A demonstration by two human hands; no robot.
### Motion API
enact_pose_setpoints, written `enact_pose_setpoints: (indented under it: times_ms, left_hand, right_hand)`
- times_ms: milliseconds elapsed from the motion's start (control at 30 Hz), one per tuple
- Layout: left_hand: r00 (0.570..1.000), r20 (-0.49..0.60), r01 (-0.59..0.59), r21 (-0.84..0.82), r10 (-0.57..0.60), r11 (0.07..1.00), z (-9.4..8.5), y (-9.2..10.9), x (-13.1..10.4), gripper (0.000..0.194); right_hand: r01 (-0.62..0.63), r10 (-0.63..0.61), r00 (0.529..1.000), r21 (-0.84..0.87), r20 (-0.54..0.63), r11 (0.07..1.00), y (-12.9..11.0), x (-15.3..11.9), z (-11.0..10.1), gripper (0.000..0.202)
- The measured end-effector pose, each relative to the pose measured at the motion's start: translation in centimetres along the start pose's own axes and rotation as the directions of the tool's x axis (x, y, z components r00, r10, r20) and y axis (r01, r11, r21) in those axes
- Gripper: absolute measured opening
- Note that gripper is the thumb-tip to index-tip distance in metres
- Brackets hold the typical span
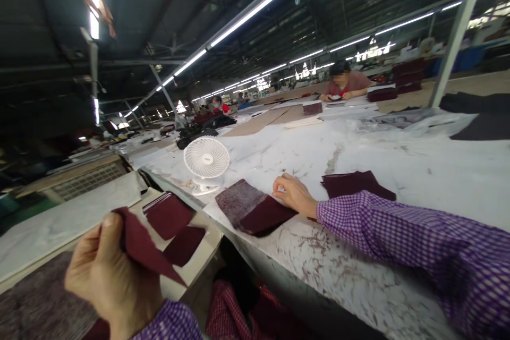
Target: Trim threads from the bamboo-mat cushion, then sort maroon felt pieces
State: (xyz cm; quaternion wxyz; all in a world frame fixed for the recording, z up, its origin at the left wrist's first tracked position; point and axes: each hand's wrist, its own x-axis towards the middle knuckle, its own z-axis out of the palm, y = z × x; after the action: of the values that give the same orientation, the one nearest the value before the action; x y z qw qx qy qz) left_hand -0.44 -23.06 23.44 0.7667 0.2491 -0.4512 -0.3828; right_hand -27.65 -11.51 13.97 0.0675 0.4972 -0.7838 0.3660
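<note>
Left hand (115, 276) with maroon piece (145, 247); right hand (295, 195) by cloth pile (269, 216).
Thin cloth seemed to want light edge pinches, layers kept flat. Left thumb and fingers pinched the piece, its tip loose; right fingers curled narrowly at the pile on the white table (314, 146), whether gripping cloth, couldn't tell.

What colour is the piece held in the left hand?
The piece in the left hand is maroon, best seen in the head view.
</note>
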Motion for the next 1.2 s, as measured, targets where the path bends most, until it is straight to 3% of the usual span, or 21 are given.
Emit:
enact_pose_setpoints:
  times_ms: [67, 133, 200, 233, 267, 333, 400, 433, 500, 567, 633, 667, 733, 800, 833, 1000, 1100, 1200]
  left_hand:
    - [1.000, 0.002, -0.013, 0.031, 0.012, 0.999, 0.4, -0.8, -1.2, 0.020]
    - [0.997, 0.061, -0.051, 0.172, 0.041, 0.984, 1.2, -1.2, -2.2, 0.023]
    - [0.973, 0.181, -0.198, 0.341, 0.143, 0.919, 2.6, -1.4, -3.1, 0.023]
    - [0.944, 0.246, -0.304, 0.384, 0.221, 0.872, 3.4, -1.5, -3.6, 0.021]
    - [0.899, 0.307, -0.418, 0.398, 0.311, 0.816, 4.1, -1.6, -4.2, 0.019]
    - [0.777, 0.419, -0.619, 0.365, 0.471, 0.696, 5.2, -1.7, -5.8, 0.014]
    - [0.629, 0.558, -0.758, 0.282, 0.542, 0.589, 5.4, -1.8, -8.1, 0.008]
    - [0.549, 0.639, -0.802, 0.224, 0.538, 0.553, 5.2, -1.7, -9.6, 0.007]
    - [0.392, 0.778, -0.841, 0.087, 0.491, 0.533, 4.4, -1.3, -12.5, 0.010]
    - [0.263, 0.876, -0.793, -0.042, 0.404, 0.608, 3.3, -0.6, -14.9, 0.012]
    - [0.190, 0.933, -0.650, -0.113, 0.305, 0.752, 2.6, -0.1, -15.9, 0.014]
    - [0.186, 0.949, -0.567, -0.106, 0.252, 0.817, 2.4, 0.0, -15.8, 0.017]
    - [0.249, 0.958, -0.459, -0.012, 0.142, 0.888, 2.7, -0.4, -14.8, 0.018]
    - [0.333, 0.942, -0.455, 0.124, 0.039, 0.882, 3.6, -1.6, -13.5, 0.016]
    - [0.340, 0.941, -0.467, 0.173, -0.005, 0.867, 4.3, -2.3, -13.0, 0.017]
    - [0.180, 0.938, -0.402, 0.344, -0.295, 0.849, 8.0, -5.4, -13.5, 0.026]
    - [0.191, 0.898, -0.323, 0.440, -0.397, 0.838, 9.7, -6.0, -14.9, 0.019]
    - [0.188, 0.915, -0.389, 0.403, -0.357, 0.828, 10.7, -6.3, -15.9, 0.016]
  right_hand:
    - [0.031, -0.026, 0.998, 0.087, -0.054, 0.996, -0.7, 0.2, -0.6, 0.007]
    - [0.023, -0.018, 1.000, 0.270, -0.020, 0.963, -1.9, 0.3, -1.8, 0.016]
    - [-0.097, 0.018, 0.986, 0.494, 0.164, 0.864, -3.3, 0.3, -3.5, 0.028]
    - [-0.207, 0.020, 0.950, 0.580, 0.311, 0.788, -4.1, 0.2, -4.5, 0.036]
    - [-0.330, 0.005, 0.888, 0.629, 0.460, 0.703, -4.7, -0.1, -5.5, 0.045]
    - [-0.547, -0.065, 0.721, 0.623, 0.690, 0.559, -5.9, -0.9, -7.4, 0.063]
    - [-0.658, -0.100, 0.618, 0.583, 0.780, 0.477, -6.5, -2.0, -8.8, 0.074]
    - [-0.677, -0.088, 0.608, 0.574, 0.789, 0.461, -6.6, -2.5, -9.2, 0.075]
    - [-0.670, 0.003, 0.641, 0.559, 0.767, 0.488, -6.3, -3.6, -9.5, 0.072]
    - [-0.627, 0.110, 0.696, 0.526, 0.709, 0.575, -5.6, -4.3, -9.5, 0.070]
    - [-0.572, 0.156, 0.731, 0.472, 0.664, 0.671, -4.5, -4.9, -9.5, 0.071]
    - [-0.547, 0.149, 0.733, 0.445, 0.664, 0.709, -3.8, -5.1, -9.6, 0.072]
    - [-0.507, 0.107, 0.710, 0.400, 0.696, 0.763, -2.5, -5.4, -9.8, 0.075]
    - [-0.486, 0.073, 0.682, 0.376, 0.727, 0.789, -1.2, -5.7, -10.0, 0.080]
    - [-0.481, 0.060, 0.672, 0.374, 0.738, 0.793, -0.6, -5.8, -10.0, 0.082]
    - [-0.462, 0.037, 0.681, 0.389, 0.732, 0.797, 0.6, -5.9, -9.8, 0.085]
    - [-0.421, 0.069, 0.703, 0.337, 0.708, 0.842, 0.8, -5.7, -10.0, 0.082]
    - [-0.262, 0.093, 0.776, 0.186, 0.623, 0.947, 1.3, -5.6, -10.4, 0.074]
